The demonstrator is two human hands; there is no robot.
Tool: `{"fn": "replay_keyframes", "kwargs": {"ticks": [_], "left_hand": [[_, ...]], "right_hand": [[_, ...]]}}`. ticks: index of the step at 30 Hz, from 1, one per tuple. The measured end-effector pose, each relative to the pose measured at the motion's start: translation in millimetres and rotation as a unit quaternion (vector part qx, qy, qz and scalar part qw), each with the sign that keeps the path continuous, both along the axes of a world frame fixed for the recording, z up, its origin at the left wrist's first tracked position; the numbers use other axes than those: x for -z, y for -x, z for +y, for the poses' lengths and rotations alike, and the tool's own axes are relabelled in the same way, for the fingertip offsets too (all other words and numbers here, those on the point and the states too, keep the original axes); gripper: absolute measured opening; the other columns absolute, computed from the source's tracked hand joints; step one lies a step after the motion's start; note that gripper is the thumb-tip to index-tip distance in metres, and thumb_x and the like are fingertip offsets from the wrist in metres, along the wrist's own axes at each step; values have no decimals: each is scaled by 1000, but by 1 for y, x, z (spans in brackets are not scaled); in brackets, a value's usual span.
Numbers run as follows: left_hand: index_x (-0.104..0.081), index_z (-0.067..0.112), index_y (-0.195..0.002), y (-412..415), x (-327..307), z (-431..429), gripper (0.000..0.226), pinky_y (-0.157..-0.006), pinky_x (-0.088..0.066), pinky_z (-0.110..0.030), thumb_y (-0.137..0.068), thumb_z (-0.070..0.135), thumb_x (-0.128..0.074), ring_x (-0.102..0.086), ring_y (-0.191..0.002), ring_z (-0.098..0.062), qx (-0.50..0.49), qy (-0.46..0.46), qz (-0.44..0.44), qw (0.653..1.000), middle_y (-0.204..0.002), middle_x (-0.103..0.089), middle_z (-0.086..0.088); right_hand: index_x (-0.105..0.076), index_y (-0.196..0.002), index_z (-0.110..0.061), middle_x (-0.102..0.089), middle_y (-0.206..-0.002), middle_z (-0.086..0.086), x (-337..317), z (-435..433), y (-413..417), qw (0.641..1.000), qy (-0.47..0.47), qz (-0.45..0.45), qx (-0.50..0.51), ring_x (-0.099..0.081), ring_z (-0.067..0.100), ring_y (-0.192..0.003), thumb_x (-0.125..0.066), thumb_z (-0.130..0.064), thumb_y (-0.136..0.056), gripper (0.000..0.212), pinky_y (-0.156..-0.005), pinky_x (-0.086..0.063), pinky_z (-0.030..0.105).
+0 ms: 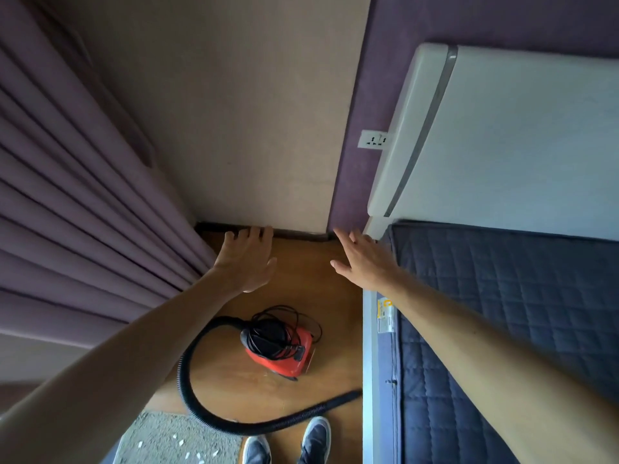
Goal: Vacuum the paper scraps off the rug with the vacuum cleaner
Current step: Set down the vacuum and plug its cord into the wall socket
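Plainly, hands: the left hand (pixel 249 262) and right hand (pixel 363 262) reach forward, fingers spread, holding nothing.
Vacuum cleaner: the red vacuum cleaner (pixel 284 361) sits untouched on the wood floor (pixel 301 289) between the curtain (pixel 67 195) and the bed (pixel 502 329), with its cord (pixel 271 336) bundled on top.
Hose: the black hose (pixel 183 373) loops from the body past the shoes (pixel 316 437) to the bed's edge.
Rug: the rug (pixel 150 430) lies lower left, near the feet, with white paper scraps (pixel 182 442) scattered on it.
Risk, cord: the bundle looks tangled, so pulling it toward the wall socket (pixel 373 139) could knot it or tip the body.
Risk, hose: it lies just ahead of the shoes, and a step forward could trip the person.
Risk, scraps: the light pieces may scatter if feet or exhaust air disturb them.
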State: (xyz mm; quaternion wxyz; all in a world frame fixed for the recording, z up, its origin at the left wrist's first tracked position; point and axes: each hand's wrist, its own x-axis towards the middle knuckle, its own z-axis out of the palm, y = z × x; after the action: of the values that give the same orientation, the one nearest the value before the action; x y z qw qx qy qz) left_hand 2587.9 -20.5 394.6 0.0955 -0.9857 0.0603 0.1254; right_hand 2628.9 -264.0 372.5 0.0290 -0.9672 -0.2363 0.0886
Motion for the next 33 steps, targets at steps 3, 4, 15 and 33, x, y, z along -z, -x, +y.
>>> {"fn": "replay_keyframes", "kwargs": {"ticks": [3, 4, 15, 33], "left_hand": [[-23, 8, -152, -2, 12, -6, 67, -101, -42, -47, -100, 48, -38, -52, -123, -32, 10, 5, 11, 1000, -140, -48, -16], [-23, 8, -151, -3, 18, -7, 67, -101, -42, -47, -99, 48, -38, -52, -124, -31, 12, 5, 13, 1000, -140, -48, -15], [-40, 11, -139, 7, 111, -4, 56, -92, -43, -44, -96, 47, -44, -57, -114, -30, 24, 0, 66, 998, -129, -53, -11], [-32, 5, -144, 86, 372, 46, 62, -95, -46, -45, -96, 43, -44, -54, -121, -36, 64, -13, 194, 979, -135, -52, -21]], "right_hand": [[-21, -150, -17, -49, -130, 13, 16, -3, 1, 1000, -3, 16, 7, -57, 33, -112, -48, -53, -95, 71, -83, -52, 42], [-20, -151, -18, -48, -131, 13, 22, -4, 1, 1000, -6, 23, 10, -57, 32, -113, -48, -53, -95, 72, -82, -53, 42], [-23, -148, -20, -50, -122, 10, 112, 1, 23, 994, -33, 100, 32, -59, 28, -106, -52, -50, -94, 68, -76, -56, 39], [-24, -152, -17, -48, -138, 14, 370, 50, 109, 976, -16, 218, 8, -59, 31, -111, -50, -52, -93, 74, -76, -58, 42]]}}
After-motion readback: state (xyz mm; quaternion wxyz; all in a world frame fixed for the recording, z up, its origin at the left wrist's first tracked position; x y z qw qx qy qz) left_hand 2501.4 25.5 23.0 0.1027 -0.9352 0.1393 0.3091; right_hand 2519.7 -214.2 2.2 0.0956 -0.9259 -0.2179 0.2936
